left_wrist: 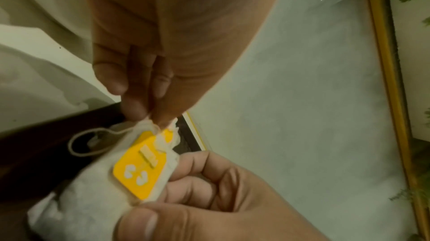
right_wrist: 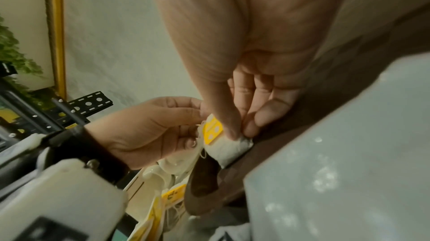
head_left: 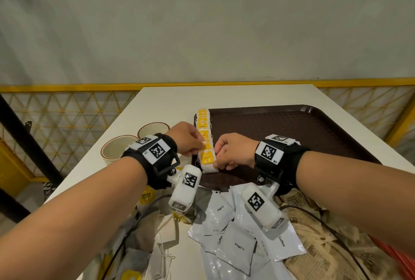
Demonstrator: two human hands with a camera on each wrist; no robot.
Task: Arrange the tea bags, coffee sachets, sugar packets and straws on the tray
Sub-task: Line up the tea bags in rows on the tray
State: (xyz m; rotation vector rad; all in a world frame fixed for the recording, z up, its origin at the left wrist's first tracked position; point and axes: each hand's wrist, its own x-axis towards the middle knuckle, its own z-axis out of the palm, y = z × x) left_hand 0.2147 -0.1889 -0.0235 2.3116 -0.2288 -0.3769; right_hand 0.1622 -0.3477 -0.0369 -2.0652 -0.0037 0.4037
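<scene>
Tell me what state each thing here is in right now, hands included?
left hand: pinching the nearest tea bag's far end.
right hand: pinching the same bag's near end.
nearest tea bag: held at the tray's left edge, ending the row.
row of tea bags: lined along the tray's left edge.
tray: mostly bare.
coffee sachets: loose pile on the table.
two cups: upright, empty.

The white sachets in the near heap each carry the word "Coffee" in black. A yellow tag beside them reads "RELAX". The right wrist marker shows "R1"; the left wrist marker shows what may be "L1", too small to be sure.
</scene>
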